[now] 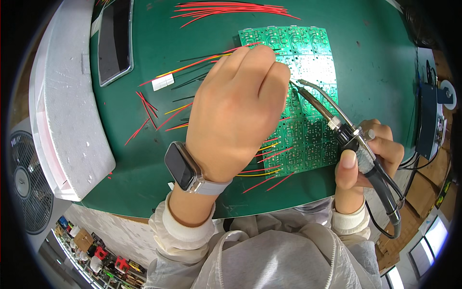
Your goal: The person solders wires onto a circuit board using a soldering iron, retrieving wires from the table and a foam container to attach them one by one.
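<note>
A green panel of circuit boards (313, 139) lies on the table, with red, yellow and black wires along its left side. My left hand (236, 106), a watch on its wrist, is closed over the panel's left half. Its fingertips point down and are hidden, so whatever they pinch cannot be seen. My right hand (387, 150) grips a soldering iron (382, 185) with a thin metal feed tube beside its shaft. The iron's tip reaches the panel just right of my left fingers; whether it touches a pad is too small to tell.
A bundle of red wires (231, 8) lies at the far edge, and loose red wires (147, 111) at left. A phone (115, 43) and a white foam box (72, 106) stand left on the green table (139, 168). A fan (29, 178) is beyond; a dark device (428, 120) sits right.
</note>
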`<state>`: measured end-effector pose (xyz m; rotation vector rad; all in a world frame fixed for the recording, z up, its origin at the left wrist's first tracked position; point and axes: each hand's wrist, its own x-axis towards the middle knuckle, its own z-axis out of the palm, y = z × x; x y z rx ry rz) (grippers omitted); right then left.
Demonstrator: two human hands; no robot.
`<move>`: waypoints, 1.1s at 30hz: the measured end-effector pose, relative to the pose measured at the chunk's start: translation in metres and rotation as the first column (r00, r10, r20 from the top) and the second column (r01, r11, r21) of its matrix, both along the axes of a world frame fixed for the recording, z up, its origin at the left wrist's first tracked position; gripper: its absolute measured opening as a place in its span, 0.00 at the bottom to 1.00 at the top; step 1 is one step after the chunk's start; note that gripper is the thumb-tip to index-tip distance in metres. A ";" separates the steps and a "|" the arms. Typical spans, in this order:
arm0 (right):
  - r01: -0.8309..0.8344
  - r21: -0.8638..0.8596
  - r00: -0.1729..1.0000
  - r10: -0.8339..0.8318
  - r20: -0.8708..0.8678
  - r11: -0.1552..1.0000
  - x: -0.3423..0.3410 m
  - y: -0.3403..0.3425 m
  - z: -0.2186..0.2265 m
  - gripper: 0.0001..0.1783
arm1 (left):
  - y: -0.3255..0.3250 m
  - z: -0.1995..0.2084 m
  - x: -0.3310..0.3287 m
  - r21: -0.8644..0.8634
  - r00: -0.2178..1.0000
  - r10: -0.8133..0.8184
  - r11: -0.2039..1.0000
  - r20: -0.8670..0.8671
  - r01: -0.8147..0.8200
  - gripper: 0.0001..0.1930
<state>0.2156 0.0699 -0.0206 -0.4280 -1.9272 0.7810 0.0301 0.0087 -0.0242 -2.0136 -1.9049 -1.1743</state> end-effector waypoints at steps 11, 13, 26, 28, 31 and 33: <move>0.008 -0.015 1.000 -0.008 0.023 1.000 -0.001 0.004 0.005 0.20 | 0.000 0.001 0.001 -0.030 1.000 0.000 1.000 -0.004 0.000 0.15; 0.018 0.000 0.999 -0.018 0.029 1.000 -0.001 0.002 0.005 0.21 | 0.000 0.002 0.002 -0.029 1.000 0.001 1.000 -0.010 -0.001 0.15; 0.187 -0.154 0.965 -0.210 -0.155 0.970 -0.003 0.002 0.007 0.19 | -0.002 0.003 0.001 -0.042 0.999 0.010 0.999 -0.033 -0.011 0.14; 0.198 -0.121 0.962 -0.216 -0.167 0.973 -0.004 0.004 0.009 0.18 | -0.003 0.004 0.000 -0.048 0.999 0.014 0.999 -0.043 -0.016 0.14; 0.302 -0.010 0.942 -0.300 -0.149 0.953 0.003 0.010 0.005 0.20 | -0.005 0.012 0.000 -0.109 0.998 0.022 0.994 -0.064 -0.029 0.12; 0.326 0.010 0.937 -0.322 -0.139 0.945 0.005 0.011 0.004 0.20 | -0.003 0.025 -0.001 -0.220 0.986 0.057 0.971 -0.155 -0.091 0.07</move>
